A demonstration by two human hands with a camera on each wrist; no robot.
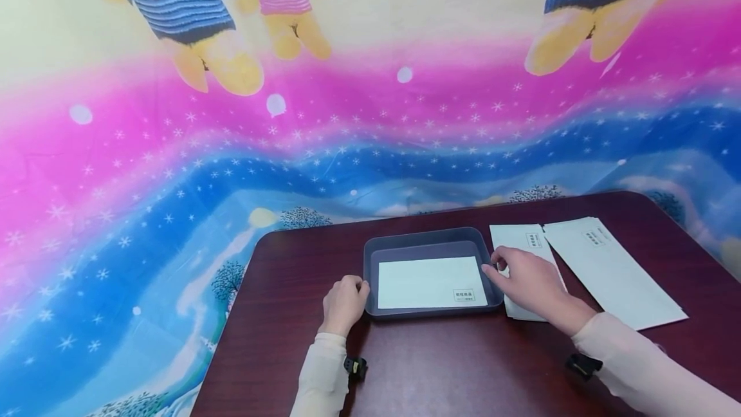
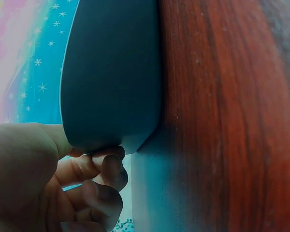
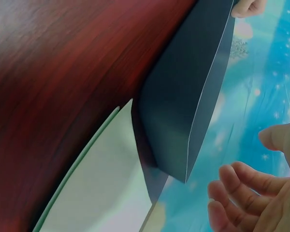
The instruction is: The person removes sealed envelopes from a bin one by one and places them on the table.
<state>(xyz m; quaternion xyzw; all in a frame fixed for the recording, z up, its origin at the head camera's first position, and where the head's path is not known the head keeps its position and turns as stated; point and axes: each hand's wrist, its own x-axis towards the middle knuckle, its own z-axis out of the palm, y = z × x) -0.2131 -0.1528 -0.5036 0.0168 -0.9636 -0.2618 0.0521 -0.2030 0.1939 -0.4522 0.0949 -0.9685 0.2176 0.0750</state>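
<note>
A dark grey tray (image 1: 431, 311) stands on the table with a white envelope (image 1: 428, 275) lying flat inside it, a small printed box at its lower right corner. My left hand (image 1: 343, 304) pinches the tray's left wall between thumb and curled fingers, as the left wrist view also shows. Beside the tray's right side, above a stack of white envelopes (image 1: 523, 298), hovers my right hand (image 1: 529, 278). In the right wrist view this hand (image 3: 261, 188) holds nothing; its fingers are loosely bent and apart from the tray (image 3: 179, 96).
A second pile of white envelopes (image 1: 619, 275) lies slanted on the right of the dark red-brown table (image 1: 440, 365). Behind the table's far edge hangs a colourful cloth (image 1: 370, 114) with bears and snowflakes. Each wrist carries a small black camera (image 1: 356, 368).
</note>
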